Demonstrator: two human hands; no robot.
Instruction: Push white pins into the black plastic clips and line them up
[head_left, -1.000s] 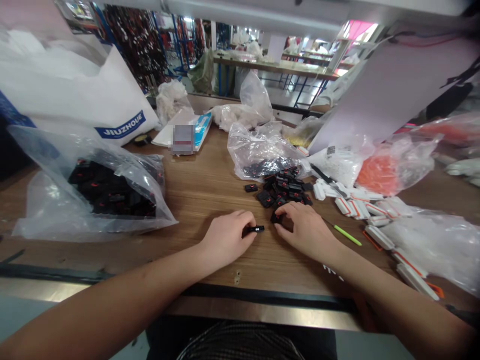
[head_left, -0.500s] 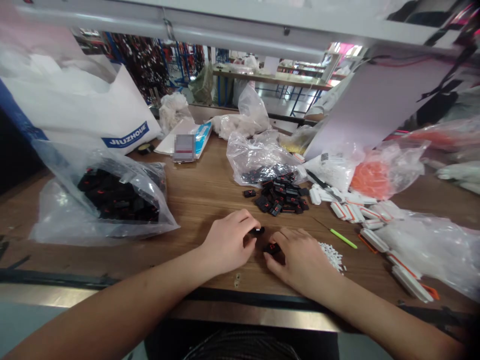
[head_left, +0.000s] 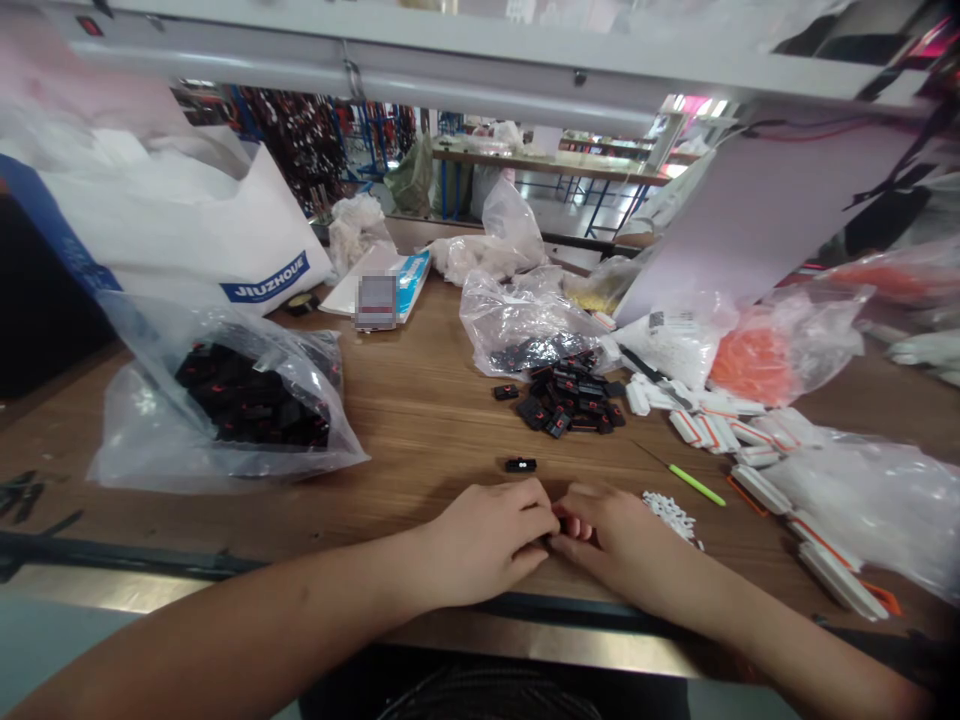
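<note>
My left hand (head_left: 499,535) and my right hand (head_left: 611,530) meet at the fingertips near the table's front edge. Fingers of both are closed around something dark, mostly hidden between them. Just beyond my left hand a small black piece with white dots (head_left: 521,465) lies on the table. A heap of black pieces with red marks (head_left: 574,395) sits farther back, in front of an open clear bag (head_left: 525,320). Small white parts (head_left: 670,514) are piled right beside my right hand, and a green-handled tool (head_left: 697,484) lies behind them.
At left stands a clear bag of black pieces (head_left: 255,400), with a large white bag (head_left: 202,230) behind it. White pieces with orange strips (head_left: 761,488) and an orange-filled bag (head_left: 754,360) lie at right. A booklet (head_left: 412,285) rests at the back.
The black piece at my left fingers has been let go and lies on the table. My hands have come together nearer the front edge; the piece at my right hand is now mostly hidden.
</note>
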